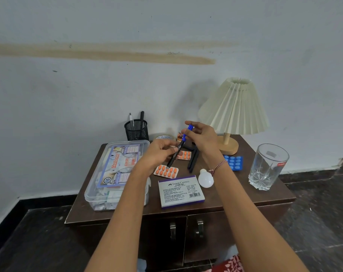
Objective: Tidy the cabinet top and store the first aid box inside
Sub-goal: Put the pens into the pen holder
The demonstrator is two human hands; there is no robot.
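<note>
A clear plastic first aid box [115, 173] with a printed label lies closed on the left of the brown cabinet top [235, 199]. Above the middle of the top, my left hand [156, 152] grips the black barrel of a marker [175, 154]. My right hand [202, 136] pinches the marker's blue cap end. Under the hands lie two orange pill strips [165, 171] [185, 155] and other dark markers [193, 160]. A blue pill strip [234, 162] lies to the right.
A black mesh pen holder [136, 130] with two pens stands at the back. A lamp with a pleated shade [234, 108], a glass tumbler [266, 166], a white bulb [206, 179], a stamp pad box [180, 190] and a tape roll [163, 137] share the top. Two cabinet doors [204, 236] are closed.
</note>
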